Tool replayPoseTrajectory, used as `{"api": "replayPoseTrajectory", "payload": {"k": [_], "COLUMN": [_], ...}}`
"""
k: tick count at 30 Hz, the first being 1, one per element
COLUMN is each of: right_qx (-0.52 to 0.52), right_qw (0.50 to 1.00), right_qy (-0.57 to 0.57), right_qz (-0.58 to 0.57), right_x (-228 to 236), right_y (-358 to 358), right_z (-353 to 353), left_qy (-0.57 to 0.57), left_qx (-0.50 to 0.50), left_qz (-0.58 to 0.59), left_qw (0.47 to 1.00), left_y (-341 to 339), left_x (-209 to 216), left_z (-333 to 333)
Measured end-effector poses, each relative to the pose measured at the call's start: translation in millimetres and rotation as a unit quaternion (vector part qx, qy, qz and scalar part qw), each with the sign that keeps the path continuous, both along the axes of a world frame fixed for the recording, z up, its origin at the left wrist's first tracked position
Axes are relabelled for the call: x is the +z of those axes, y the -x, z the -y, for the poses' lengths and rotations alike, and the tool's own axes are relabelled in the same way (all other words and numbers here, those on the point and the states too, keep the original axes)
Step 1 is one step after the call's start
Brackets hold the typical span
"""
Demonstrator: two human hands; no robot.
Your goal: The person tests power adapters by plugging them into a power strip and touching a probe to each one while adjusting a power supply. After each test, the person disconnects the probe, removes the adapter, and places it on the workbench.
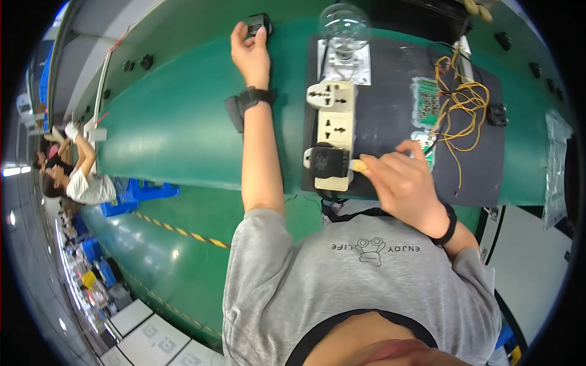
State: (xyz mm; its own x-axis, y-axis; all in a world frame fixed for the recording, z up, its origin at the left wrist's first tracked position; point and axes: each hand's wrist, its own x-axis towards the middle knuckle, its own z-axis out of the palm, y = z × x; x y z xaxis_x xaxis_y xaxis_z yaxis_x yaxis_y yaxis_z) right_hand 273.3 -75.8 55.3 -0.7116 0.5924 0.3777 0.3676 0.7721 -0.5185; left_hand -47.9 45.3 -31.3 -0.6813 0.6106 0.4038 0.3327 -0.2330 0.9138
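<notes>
Stretched far forward, my left hand has its thumb and fingers around a small black power adapter at the far side of the green bench. My right hand pinches a pale yellow connector, its tip meeting the side of a black charger block. That block sits on the near end of a cream power strip. At the strip's far end a white plug adapter is fitted. Behind it stands a clear glass bulb in a holder on a white square base.
On the dark board lie green circuit boards, tangled yellow wires and a black plug. A clear plastic bag hangs at the bench's right. Several black adapters line the far left. Another person sits further left.
</notes>
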Motion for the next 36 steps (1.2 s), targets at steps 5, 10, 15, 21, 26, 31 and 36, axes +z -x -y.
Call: {"api": "replayPoseTrajectory", "payload": {"k": [5,10,15,21,26,31,36], "right_qx": [0.016,-0.243,-0.244,-0.246,-0.289,-0.166,-0.094], "right_qw": [1.000,0.959,0.963,0.947,0.953,0.980,0.986], "right_qy": [-0.012,-0.120,0.055,0.170,0.074,0.063,0.124], "right_qz": [0.007,0.081,0.098,0.115,-0.057,-0.084,-0.052], "right_x": [3,29,-23,-7,-4,48,55], "right_y": [-18,-102,-209,-197,-185,-127,-51], "right_z": [-18,-79,-139,-136,-124,-105,-99], "left_qy": [0.017,0.101,0.098,0.107,0.101,0.105,0.063], "left_qx": [-0.064,0.039,0.045,0.055,0.032,0.026,0.012], "left_qz": [-0.023,-0.055,-0.083,-0.077,-0.072,-0.075,-0.105], "left_qw": [0.998,0.993,0.991,0.990,0.992,0.991,0.992], "left_y": [-18,-3,-21,-30,-32,-33,-36], "left_x": [-5,-12,-11,-5,-3,0,0], "left_z": [-11,7,10,27,27,28,25]}}
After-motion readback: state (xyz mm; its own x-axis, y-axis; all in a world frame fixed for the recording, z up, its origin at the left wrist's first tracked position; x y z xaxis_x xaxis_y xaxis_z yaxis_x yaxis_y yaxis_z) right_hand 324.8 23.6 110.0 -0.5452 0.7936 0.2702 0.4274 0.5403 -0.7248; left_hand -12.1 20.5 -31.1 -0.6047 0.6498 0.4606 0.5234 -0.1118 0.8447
